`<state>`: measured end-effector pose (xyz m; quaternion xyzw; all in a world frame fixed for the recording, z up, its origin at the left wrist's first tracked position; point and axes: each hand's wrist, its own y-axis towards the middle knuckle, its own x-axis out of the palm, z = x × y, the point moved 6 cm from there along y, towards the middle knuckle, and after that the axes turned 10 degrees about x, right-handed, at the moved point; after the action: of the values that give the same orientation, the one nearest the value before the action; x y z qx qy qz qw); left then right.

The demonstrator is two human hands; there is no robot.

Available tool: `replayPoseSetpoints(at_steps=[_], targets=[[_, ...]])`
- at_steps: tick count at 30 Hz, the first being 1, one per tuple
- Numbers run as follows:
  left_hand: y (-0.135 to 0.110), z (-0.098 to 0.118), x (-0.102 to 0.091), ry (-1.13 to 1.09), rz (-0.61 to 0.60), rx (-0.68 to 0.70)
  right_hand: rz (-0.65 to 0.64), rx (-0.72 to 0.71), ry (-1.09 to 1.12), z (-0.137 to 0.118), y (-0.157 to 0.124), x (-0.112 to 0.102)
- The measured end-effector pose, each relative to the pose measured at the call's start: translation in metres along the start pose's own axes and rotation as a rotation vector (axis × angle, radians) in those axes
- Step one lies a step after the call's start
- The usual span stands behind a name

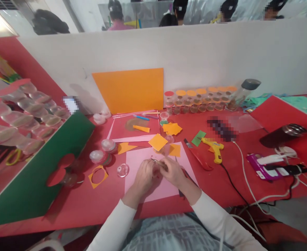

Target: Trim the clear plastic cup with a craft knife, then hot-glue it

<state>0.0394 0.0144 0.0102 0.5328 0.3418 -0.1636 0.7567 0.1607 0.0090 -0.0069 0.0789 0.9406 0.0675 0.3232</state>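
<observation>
Left hand (144,174) and right hand (173,170) — both pinched on a small unclear object (157,161) — over pink paper (132,169)

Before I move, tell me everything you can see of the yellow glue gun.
The yellow glue gun has a plastic-looking body and a stubby handle. It lies on its side on the red tabletop, nozzle pointing left at a green paper piece; whether they touch is unclear. A black cord leaves the handle's end toward the table's near edge. Neither the left hand nor the right hand touches it. Whether it is hot cannot be seen.
</observation>
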Motion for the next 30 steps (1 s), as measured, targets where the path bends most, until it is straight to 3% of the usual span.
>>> replayPoseSetpoints(at_steps=[15,24,30], targets=[[0.009,0.017,-0.009,0.101,-0.050,-0.056,-0.160,-0.112,0.020,-0.003,-0.003,-0.005],[0.025,0.033,-0.002,0.243,-0.071,-0.082,-0.130,0.011,0.098,0.009,0.003,-0.004],[0.027,0.031,0.001,0.281,-0.041,-0.154,-0.120,0.081,0.182,0.013,0.007,-0.010]])
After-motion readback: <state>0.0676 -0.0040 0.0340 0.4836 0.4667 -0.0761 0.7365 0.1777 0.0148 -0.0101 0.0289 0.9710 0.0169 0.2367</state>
